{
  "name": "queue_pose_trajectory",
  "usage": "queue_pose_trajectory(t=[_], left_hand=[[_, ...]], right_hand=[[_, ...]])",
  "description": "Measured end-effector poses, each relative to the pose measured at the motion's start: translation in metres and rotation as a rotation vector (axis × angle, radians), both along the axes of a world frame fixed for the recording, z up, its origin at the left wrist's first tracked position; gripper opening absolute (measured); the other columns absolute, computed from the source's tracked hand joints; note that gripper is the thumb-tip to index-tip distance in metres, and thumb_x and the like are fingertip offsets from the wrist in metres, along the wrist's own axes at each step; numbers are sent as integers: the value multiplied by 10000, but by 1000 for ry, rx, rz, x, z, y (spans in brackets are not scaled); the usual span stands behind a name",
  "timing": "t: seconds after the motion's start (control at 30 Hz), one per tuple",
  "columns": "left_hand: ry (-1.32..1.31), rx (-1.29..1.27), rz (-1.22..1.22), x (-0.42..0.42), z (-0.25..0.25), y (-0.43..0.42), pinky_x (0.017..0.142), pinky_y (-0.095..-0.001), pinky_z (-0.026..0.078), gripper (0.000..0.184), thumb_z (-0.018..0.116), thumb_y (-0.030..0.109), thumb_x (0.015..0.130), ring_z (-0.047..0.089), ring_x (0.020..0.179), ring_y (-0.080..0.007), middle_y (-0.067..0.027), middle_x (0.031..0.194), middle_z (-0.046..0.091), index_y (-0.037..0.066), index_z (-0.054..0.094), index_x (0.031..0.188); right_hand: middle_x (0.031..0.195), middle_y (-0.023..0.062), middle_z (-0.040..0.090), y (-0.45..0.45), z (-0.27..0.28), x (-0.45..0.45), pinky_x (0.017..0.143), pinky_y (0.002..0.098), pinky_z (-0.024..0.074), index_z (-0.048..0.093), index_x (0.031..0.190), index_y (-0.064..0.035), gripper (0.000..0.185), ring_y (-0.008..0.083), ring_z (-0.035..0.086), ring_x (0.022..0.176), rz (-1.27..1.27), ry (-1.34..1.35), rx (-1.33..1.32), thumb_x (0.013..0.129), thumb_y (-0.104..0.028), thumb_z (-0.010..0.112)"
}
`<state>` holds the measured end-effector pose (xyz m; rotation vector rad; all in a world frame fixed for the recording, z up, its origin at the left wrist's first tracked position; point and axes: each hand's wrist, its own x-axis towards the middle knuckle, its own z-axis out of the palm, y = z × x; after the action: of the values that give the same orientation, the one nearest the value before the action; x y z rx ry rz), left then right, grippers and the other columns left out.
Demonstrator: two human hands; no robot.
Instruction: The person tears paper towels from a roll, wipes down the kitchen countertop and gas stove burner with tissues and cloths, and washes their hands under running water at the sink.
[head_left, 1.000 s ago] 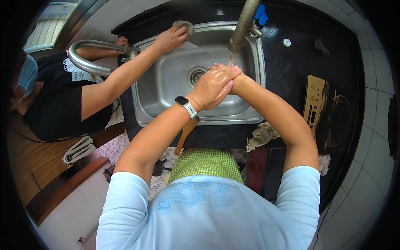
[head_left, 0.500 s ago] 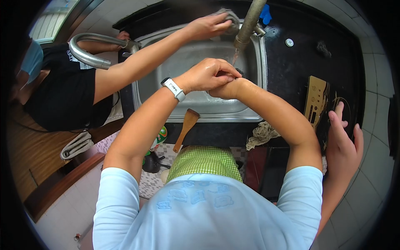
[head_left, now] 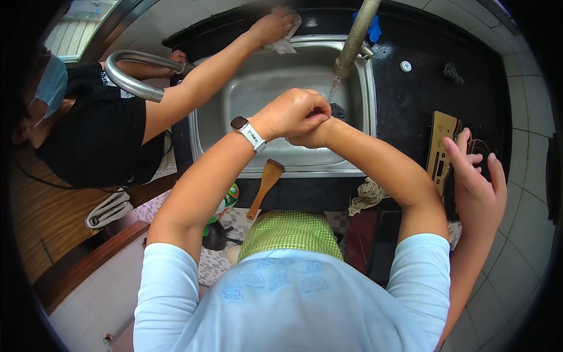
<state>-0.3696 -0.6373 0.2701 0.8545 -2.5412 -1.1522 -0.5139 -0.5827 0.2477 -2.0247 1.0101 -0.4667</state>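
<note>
Both my hands are together over the metal sink (head_left: pixel 368 105), near water falling from the tap (head_left: pixel 353 44). My left hand (head_left: pixel 295 112), with a watch (head_left: pixel 249 132) on its wrist, has its fingers curled and closed at my right wrist. My right hand (head_left: pixel 309 138) lies beneath it, wet, with its fingers mostly hidden. A dark scouring pad (head_left: pixel 338 111) rests in the sink just beyond my hands. The wooden spatula (head_left: pixel 267 185) leans at the sink's front edge, close to my left forearm.
At the left, a co-worker's hand (head_left: pixel 274 26) presses a pale cloth (head_left: pixel 287 43) on the back rim. A second curved tap (head_left: pixel 132 70) stands there. Another person's hand (head_left: pixel 476 182) is beside a gold panel (head_left: pixel 441 146) at right. A crumpled rag (head_left: pixel 368 196) lies on the front counter.
The co-worker's hand and cloth have moved left along the sink's back edge. My left fingers have curled in more at my right wrist. The hand at right has risen slightly.
</note>
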Motion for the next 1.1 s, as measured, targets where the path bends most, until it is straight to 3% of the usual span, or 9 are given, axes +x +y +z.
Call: queue_pose_trajectory(t=[0.1, 0.2, 0.23, 0.3, 0.33, 0.6, 0.67, 0.97, 1.1], left_hand=[[2, -15, 49, 1, -3, 0, 703, -315, 506, 121, 634, 80, 763, 634, 766, -226, -111, 829, 652, 37, 661, 873], [117, 457, 464, 1, -26, -7, 711, -255, 508, 200, 533, 98, 879, 635, 801, -138, -87, 923, 661, -2, 637, 1017], [209, 659, 570, 2, -33, -8, 745, -249, 504, 231, 507, 100, 898, 631, 829, -143, -88, 962, 655, -6, 616, 1072], [254, 717, 585, 6, -33, -8, 790, -253, 490, 259, 487, 99, 908, 620, 873, -144, -89, 998, 644, 0, 584, 1127], [295, 779, 603, 8, -33, -7, 836, -258, 477, 293, 466, 99, 918, 608, 918, -144, -91, 1034, 632, 7, 552, 1182], [208, 870, 264, 19, -24, -15, 913, -281, 441, 358, 502, 65, 880, 570, 1016, -141, -111, 1090, 617, 15, 509, 1235], [118, 729, 205, 18, -19, -17, 898, -283, 453, 368, 578, 60, 822, 593, 974, -146, -104, 1040, 634, 7, 547, 1185], [-173, 581, 293, 3, -1, -23, 732, -254, 501, 289, 648, 89, 689, 619, 773, -123, -77, 843, 665, -19, 627, 956], [-187, 545, 297, 2, 1, -19, 705, -247, 502, 273, 630, 65, 682, 614, 749, -113, -79, 833, 665, -24, 633, 940]], right_hand=[[1011, 131, 553, -19, -39, 40, 694, 331, 460, 478, 1026, -2, 265, 234, 574, 849, 190, 111, -370, 780, -96, 515], [857, 136, 639, -21, -45, 47, 652, 394, 488, 660, 864, -43, 194, 284, 623, 820, 186, 105, -632, 734, -81, 521], [857, 136, 639, -23, -46, 44, 652, 394, 488, 660, 864, -43, 194, 284, 623, 820, 187, 112, -635, 734, -81, 521], [837, 132, 640, -26, -39, 40, 723, 407, 490, 654, 715, -18, 142, 274, 624, 810, 546, 530, -548, 759, -116, 562], [764, 116, 636, -25, -44, 38, 646, 383, 507, 654, 656, -19, 128, 259, 630, 732, 512, 457, -660, 715, -108, 583], [682, 90, 615, -26, -47, 7, 619, 341, 493, 641, 586, -49, 77, 244, 606, 727, 437, 215, -816, 607, -110, 599], [709, 68, 604, -26, -45, 4, 720, 348, 494, 618, 645, -47, 61, 236, 594, 809, 552, 283, -798, 662, -83, 572], [726, 114, 596, -23, -55, 5, 603, 346, 494, 632, 574, -32, 69, 246, 597, 664, 531, 227, -813, 591, -83, 588], [684, 38, 587, -20, -53, 7, 682, 318, 489, 608, 602, -62, 70, 212, 568, 767, 512, 237, -777, 643, -112, 580]])
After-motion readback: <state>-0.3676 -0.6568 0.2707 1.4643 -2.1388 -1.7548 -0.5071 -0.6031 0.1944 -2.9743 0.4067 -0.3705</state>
